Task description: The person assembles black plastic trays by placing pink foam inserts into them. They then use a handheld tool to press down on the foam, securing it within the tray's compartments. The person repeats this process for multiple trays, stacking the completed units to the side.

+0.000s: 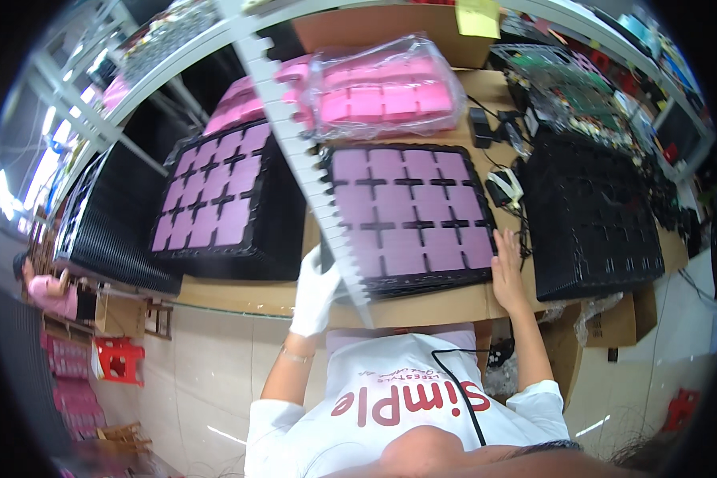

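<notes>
A black tray (pixel 410 182) with pink-purple pads in its square compartments lies on the table in front of me. My left hand (pixel 315 293), in a white glove, is at its near left corner; a pale slotted strip (pixel 283 127) crosses in front there and partly hides the fingers, so I cannot tell whether they grip. My bare right hand (pixel 507 271) rests against the tray's right edge, fingers stretched out along it. Left of the tray stands a stack of black trays (pixel 275 215), its top one filled with the same pads.
Clear-wrapped pink pads (pixel 386 92) lie behind the tray. At right are another black tray stack (pixel 597 223), a black adapter (pixel 479 127) and cables. Circuit boards (pixel 570 95) pile up at back right. More stacked trays (pixel 119 215) stand far left; a person (pixel 52 291) is beyond.
</notes>
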Tool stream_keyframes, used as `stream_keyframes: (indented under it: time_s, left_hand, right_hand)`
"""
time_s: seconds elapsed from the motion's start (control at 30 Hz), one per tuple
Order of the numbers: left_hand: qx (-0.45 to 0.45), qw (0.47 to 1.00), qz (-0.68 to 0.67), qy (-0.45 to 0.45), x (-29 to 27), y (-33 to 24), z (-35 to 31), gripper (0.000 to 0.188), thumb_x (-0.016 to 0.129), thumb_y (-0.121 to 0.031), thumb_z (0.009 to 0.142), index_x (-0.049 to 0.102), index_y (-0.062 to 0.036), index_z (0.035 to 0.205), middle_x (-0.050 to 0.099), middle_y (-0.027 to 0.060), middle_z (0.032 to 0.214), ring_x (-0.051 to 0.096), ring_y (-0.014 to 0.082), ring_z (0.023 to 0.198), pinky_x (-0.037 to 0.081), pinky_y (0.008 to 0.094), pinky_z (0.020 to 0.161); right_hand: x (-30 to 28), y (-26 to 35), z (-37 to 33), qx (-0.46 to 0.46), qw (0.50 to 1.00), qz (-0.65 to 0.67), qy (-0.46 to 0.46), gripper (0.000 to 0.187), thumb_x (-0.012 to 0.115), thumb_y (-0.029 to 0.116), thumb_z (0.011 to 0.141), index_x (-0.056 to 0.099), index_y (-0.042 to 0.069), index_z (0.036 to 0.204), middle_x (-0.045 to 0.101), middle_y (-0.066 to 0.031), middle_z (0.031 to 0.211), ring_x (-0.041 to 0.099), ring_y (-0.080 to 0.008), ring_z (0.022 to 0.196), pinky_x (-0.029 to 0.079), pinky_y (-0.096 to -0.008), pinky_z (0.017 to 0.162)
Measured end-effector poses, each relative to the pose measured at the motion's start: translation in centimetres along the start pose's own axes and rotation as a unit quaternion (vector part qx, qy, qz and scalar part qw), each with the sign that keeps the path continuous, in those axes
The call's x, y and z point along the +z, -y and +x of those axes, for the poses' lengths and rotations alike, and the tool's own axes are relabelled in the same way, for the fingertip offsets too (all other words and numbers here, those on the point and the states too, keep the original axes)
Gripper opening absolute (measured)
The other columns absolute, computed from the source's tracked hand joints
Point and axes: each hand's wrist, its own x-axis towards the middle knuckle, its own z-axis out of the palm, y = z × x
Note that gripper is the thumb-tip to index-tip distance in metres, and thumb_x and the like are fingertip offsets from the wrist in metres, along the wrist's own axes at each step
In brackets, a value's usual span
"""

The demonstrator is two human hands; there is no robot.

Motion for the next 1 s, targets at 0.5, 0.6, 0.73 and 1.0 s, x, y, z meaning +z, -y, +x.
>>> stream_keyframes:
  time_s: [0.5,0.6,0.73,1.0]
  left_hand:
    - [0.21,0.93,-0.049,-0.296,-27.6,-17.5,5.1,0.037,0.074,-0.013,0.085,0.064,-0.0008,0.118,0.066,0.006,0.106,0.064,0.0136,0.091,0.053,0.0282,0.078]
    - [0.18,0.94,-0.066,-0.281,-35.4,-14.9,7.3,0.034,0.073,-0.009,0.084,0.064,-0.0016,0.116,0.068,0.0061,0.107,0.065,0.015,0.092,0.054,0.0292,0.08]
    - [0.124,0.951,0.004,-0.285,-37.4,-13.6,8.9,0.031,0.07,-0.01,0.086,0.065,-0.0007,0.115,0.069,0.0071,0.108,0.065,0.0155,0.097,0.052,0.0308,0.086]
    - [0.336,0.793,0.479,-0.169,-19.6,-14.4,5.4,0.047,0.073,-0.025,0.083,0.061,-0.0017,0.122,0.054,0.0184,0.135,0.05,0.0327,0.126,0.04,0.0413,0.105]
  right_hand:
    - [-3.6,9.8,-0.4,-0.132,0.985,0.027,-0.11,0.054,0.036,0.037,0.103,0.043,-0.002,0.14,0.042,-0.0211,0.145,0.03,-0.0423,0.14,0.023,-0.0504,0.114]
    - [-3.3,10.1,-0.4,-0.117,0.988,0.022,-0.096,0.053,0.037,0.035,0.102,0.043,-0.002,0.14,0.042,-0.0211,0.145,0.03,-0.0417,0.14,0.024,-0.05,0.113]
    - [-3.4,10.8,-0.2,-0.111,0.991,0.011,-0.079,0.053,0.037,0.035,0.102,0.043,-0.002,0.14,0.041,-0.0209,0.146,0.03,-0.0407,0.14,0.024,-0.0495,0.113]
    - [-3.0,11.9,0.4,-0.124,0.989,0.005,-0.086,0.052,0.038,0.035,0.102,0.045,-0.002,0.138,0.042,-0.0205,0.144,0.031,-0.0415,0.139,0.025,-0.0497,0.113]
